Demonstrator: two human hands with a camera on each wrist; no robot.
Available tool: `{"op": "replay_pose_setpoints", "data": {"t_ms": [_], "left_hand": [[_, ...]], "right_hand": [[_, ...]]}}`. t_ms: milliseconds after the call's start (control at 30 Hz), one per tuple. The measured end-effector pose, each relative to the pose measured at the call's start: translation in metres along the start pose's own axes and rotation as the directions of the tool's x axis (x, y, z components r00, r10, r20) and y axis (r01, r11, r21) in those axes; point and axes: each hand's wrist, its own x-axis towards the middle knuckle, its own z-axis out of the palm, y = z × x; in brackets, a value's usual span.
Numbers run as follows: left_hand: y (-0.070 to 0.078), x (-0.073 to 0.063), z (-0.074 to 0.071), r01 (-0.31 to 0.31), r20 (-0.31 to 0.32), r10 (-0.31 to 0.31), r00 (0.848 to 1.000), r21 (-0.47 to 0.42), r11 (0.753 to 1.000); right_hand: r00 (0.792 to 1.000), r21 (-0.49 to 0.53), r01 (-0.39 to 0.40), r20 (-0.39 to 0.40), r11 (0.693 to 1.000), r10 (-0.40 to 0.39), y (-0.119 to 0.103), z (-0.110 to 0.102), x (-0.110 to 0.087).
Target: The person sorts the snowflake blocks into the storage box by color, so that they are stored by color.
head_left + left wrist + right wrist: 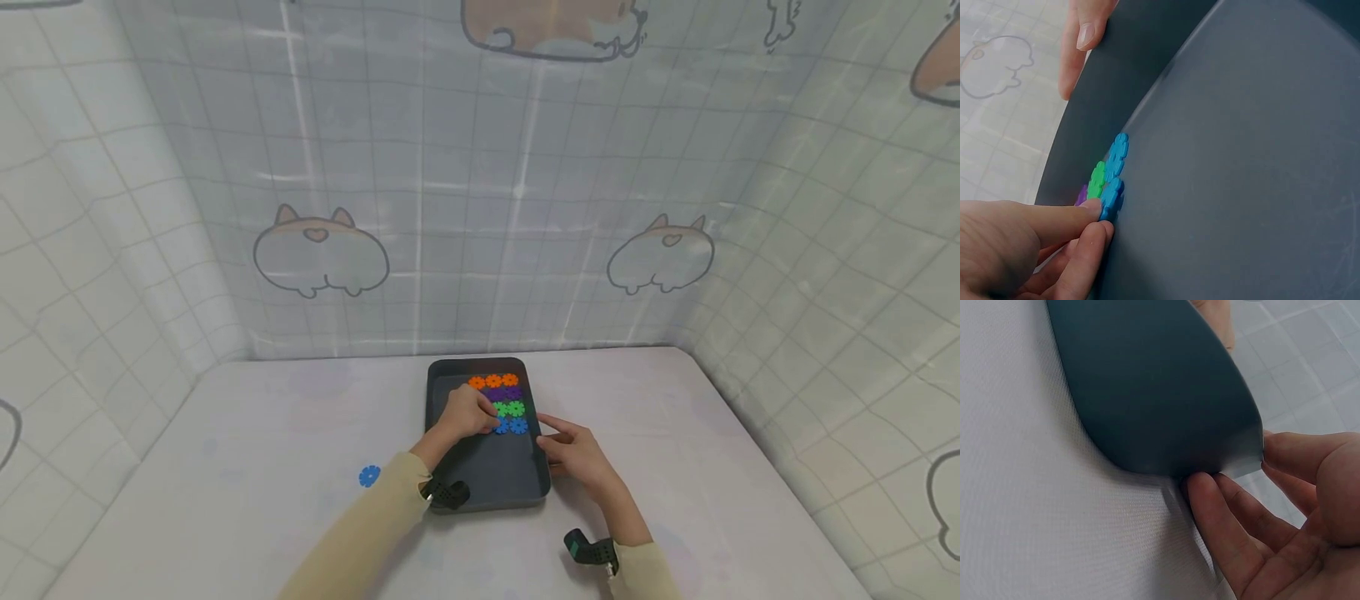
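Observation:
A dark grey tray [495, 487] lies on the table, with rows of small flower-shaped plastic pieces inside: orange [493, 381], purple [513, 392], green [516, 408] and blue [518, 426]. My left hand [467, 412] reaches over the tray's left side. Between its thumb and finger it pinches a blue flower-shaped piece [1110, 199], beside the other blue ones and the green piece [1096, 180]. My right hand [577, 454] holds the tray's right wall from outside, thumb at the rim and fingertips [1200, 487] low on the wall. The left hand hides part of the rows.
Another blue flower-shaped piece [369, 476] lies on the white table [247, 500], left of the tray near my left sleeve. A tiled-pattern curtain [480, 250] with cartoon dogs stands behind the table and along both sides.

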Motion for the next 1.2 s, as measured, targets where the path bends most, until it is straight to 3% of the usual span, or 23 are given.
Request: {"op": "replay_pose_setpoints", "data": {"t_ms": [400,900,1033,1200], "left_hand": [[0.003,-0.007,0.002,0.005,-0.012,-0.005,1.0,0.003,1.0],[0.006,-0.004,-0.003,0.012,-0.03,-0.011,0.999,0.013,1.0],[0.008,-0.005,-0.008,0.02,-0.013,-0.021,1.0,-0.054,0.998],[0.016,-0.01,-0.027,-0.021,-0.005,0.021,1.0,-0.123,0.992]], "right_hand": [[1.0,0.009,-0.003,0.005,1.0,0.002,0.003,0.001,-0.003],[1.0,0.004,0.005,0.001,1.0,-0.005,0.0,0.0,0.001],[1.0,0.004,0.0,-0.001,1.0,0.0,-0.001,0.0,0.0],[1.0,-0.001,-0.004,-0.011,1.0,0.004,-0.002,0.0,-0.001]]}}
